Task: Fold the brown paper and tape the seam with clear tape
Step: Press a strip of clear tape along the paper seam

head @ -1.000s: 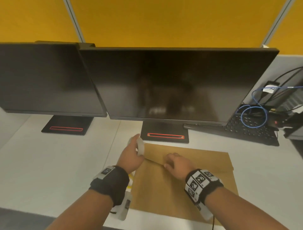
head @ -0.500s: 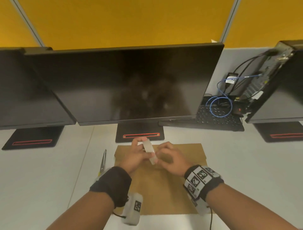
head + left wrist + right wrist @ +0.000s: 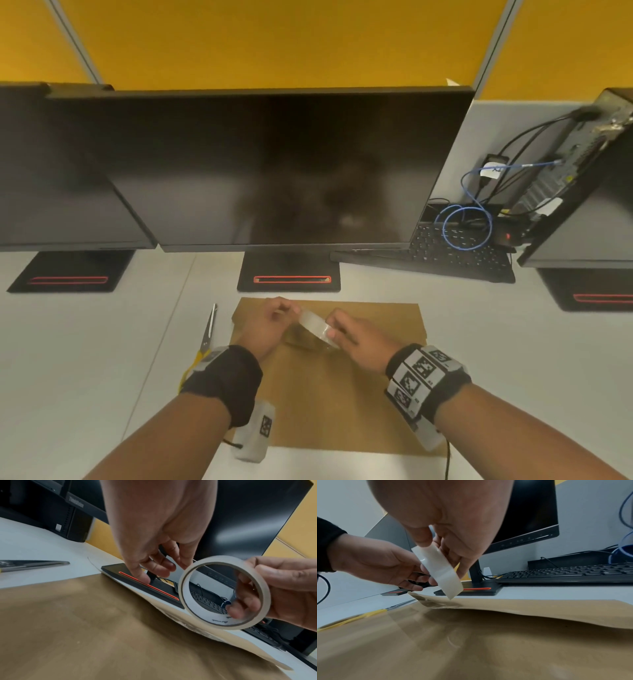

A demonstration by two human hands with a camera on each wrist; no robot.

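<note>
The brown paper [image 3: 335, 404] lies flat on the white desk, and its folded flap [image 3: 539, 607] at the far edge lifts slightly. Both hands hover over that flap. My right hand [image 3: 356, 337] grips the clear tape roll [image 3: 317, 327], thumb on the outside and fingers through the ring [image 3: 223, 558]. My left hand [image 3: 270, 322] meets the roll's far rim with curled fingertips [image 3: 164, 566] that pinch at it. Whether a loose tape end is between them I cannot tell. The roll [image 3: 440, 572] hangs just above the paper [image 3: 471, 649].
Scissors [image 3: 208, 334] with yellow handles lie on the desk left of the paper. A monitor base [image 3: 289, 277] stands just beyond the paper's far edge under a large dark monitor [image 3: 274, 164]. A keyboard [image 3: 459, 253] and cables sit at the back right.
The roll was in my left hand alone while my right hand pressed the seam. My right hand lifted off the paper and took the roll; both hands now meet on it.
</note>
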